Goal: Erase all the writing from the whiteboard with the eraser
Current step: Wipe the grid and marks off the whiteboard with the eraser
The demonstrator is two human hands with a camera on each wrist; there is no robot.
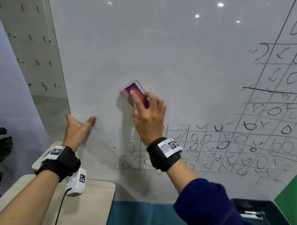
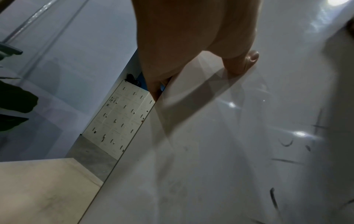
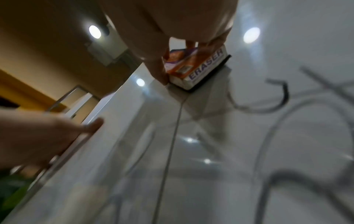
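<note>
Right hand (image 1: pixel 148 112) — eraser (image 1: pixel 134 91) under fingertips

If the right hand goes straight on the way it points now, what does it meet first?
Likely nothing: ahead of the right hand and eraser lies only clean whiteboard, up to the picture's top edge.

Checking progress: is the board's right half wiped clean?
No, a grid of circles and crosses covers the whiteboard right of the eraser.

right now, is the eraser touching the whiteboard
Touching. The right wrist view shows the eraser with its black pad flat on the whiteboard, no gap, the right hand gripping it.
</note>
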